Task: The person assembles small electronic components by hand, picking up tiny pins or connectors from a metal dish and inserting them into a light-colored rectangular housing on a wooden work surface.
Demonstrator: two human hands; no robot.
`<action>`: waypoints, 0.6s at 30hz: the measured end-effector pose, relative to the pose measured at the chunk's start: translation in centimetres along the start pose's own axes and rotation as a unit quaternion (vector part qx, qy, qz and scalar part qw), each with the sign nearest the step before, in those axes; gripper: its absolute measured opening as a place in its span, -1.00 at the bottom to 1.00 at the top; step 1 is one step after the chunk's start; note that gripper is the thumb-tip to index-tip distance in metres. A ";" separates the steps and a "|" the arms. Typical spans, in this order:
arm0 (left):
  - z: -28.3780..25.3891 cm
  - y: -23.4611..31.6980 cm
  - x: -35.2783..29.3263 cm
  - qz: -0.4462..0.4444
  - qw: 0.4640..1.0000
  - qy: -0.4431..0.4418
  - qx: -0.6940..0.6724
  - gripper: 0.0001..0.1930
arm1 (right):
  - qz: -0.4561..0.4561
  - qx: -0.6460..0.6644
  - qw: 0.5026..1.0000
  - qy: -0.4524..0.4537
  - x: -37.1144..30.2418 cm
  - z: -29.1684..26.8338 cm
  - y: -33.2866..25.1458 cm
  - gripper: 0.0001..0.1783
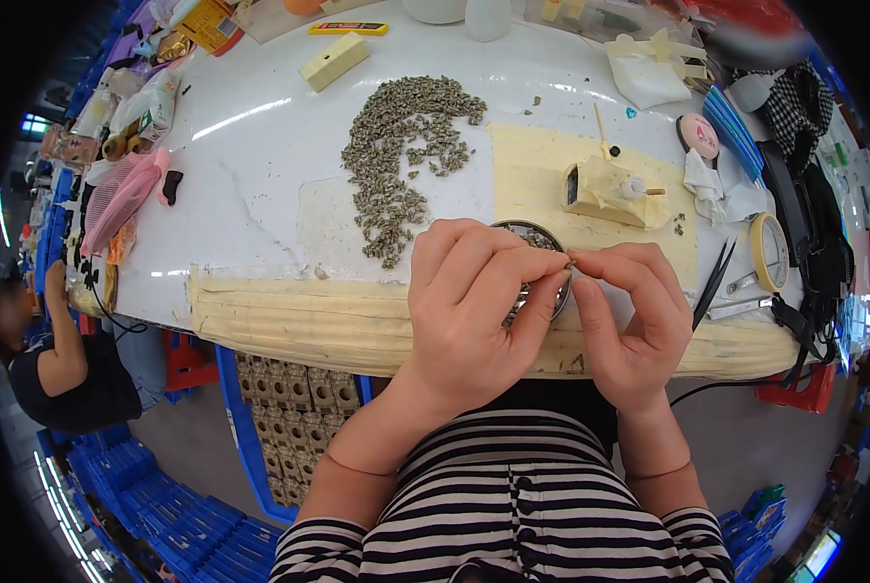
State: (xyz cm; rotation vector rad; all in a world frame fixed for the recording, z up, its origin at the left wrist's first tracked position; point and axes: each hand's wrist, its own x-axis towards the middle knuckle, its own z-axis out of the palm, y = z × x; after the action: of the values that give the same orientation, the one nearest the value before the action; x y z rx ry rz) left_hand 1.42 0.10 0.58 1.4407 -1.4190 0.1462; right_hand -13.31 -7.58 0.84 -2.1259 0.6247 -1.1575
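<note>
Black-and-white striped clothing (512, 486) lies nearest the camera in the head view, on the near side of the round dish (530, 224), which holds small metal parts. Just above the dish's right side, the left hand (478, 311) pinches a tiny piece (571, 262) between thumb and index finger. The right hand (639, 321) meets it with its index fingertip; whether its thumb also grips, I cannot tell. The piece is too small to make out in detail.

Printing shows on several things beyond the dish. Far off to its upper left stands a yellow tub (204, 21) with a printed label; nearer to it lies a flat yellow box (348, 29) with red and dark print. A round pink case (697, 136) with a printed picture lies to the dish's upper right.

Close on the near side of the dish runs the table's front edge, padded with a tan covering (299, 306). Below that edge, down and left of the dish, a blue crate (243, 437) holds metal blocks (294, 418). A spread pile of small metal parts (386, 155) lies up and left of the dish, and white tabletop (250, 185) stretches from it to a pink mesh item (124, 199). Right of the dish, beyond the right hand, black tweezers (714, 282) and a tape roll (770, 253) narrow the room; a wrapped block (600, 194) sits to its upper right.
</note>
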 end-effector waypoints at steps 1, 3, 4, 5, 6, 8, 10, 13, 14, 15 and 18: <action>0.0 0.0 0.0 -0.001 1.000 0.001 0.000 -0.83 | -0.001 -0.001 1.000 0.004 0.0 0.0 0.0 -0.74; 0.1 0.0 -0.1 -0.002 1.000 0.002 0.002 -0.83 | -0.008 -0.006 1.000 0.003 0.0 0.0 -0.1 -0.72; 0.1 0.0 -0.1 -0.004 1.000 0.001 0.003 -0.83 | -0.012 -0.009 1.000 0.003 0.0 0.0 -0.1 -0.72; 0.1 0.0 -0.1 -0.004 1.000 0.001 0.004 -0.82 | -0.021 -0.013 1.000 0.003 0.0 0.0 -0.1 -0.71; 0.2 0.0 -0.1 -0.005 1.000 0.001 0.005 -0.82 | -0.030 -0.018 0.999 0.002 0.0 0.0 -0.2 -0.70; 0.2 -0.1 -0.1 -0.008 1.000 -0.003 0.005 -0.82 | -0.048 -0.026 0.999 0.001 0.1 0.0 -0.2 -0.68; 0.2 -0.1 -0.1 -0.011 1.000 -0.006 0.005 -0.81 | -0.067 -0.035 0.997 0.000 0.2 0.1 -0.3 -0.66; 0.1 0.0 0.0 -0.013 1.000 -0.007 0.004 -0.81 | -0.097 -0.058 0.994 0.006 0.3 0.2 -0.4 -0.66; 0.1 0.0 0.0 -0.013 1.000 -0.006 0.005 -0.81 | -0.095 -0.066 0.993 0.013 0.3 0.4 -0.4 -0.66; 0.1 0.0 0.0 -0.013 1.000 -0.005 0.005 -0.81 | -0.093 -0.075 0.993 0.019 0.2 0.5 -0.4 -0.66; 0.4 -0.1 -0.3 -0.023 1.000 0.004 -0.006 -0.81 | -0.077 -0.099 0.992 0.028 0.1 0.4 -0.4 -0.66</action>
State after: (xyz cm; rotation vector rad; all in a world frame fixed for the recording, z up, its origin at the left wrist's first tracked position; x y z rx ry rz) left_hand 1.23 -0.01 0.13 1.4606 -1.3766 0.1139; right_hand -12.89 -7.23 0.98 -2.3513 0.6319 -1.2891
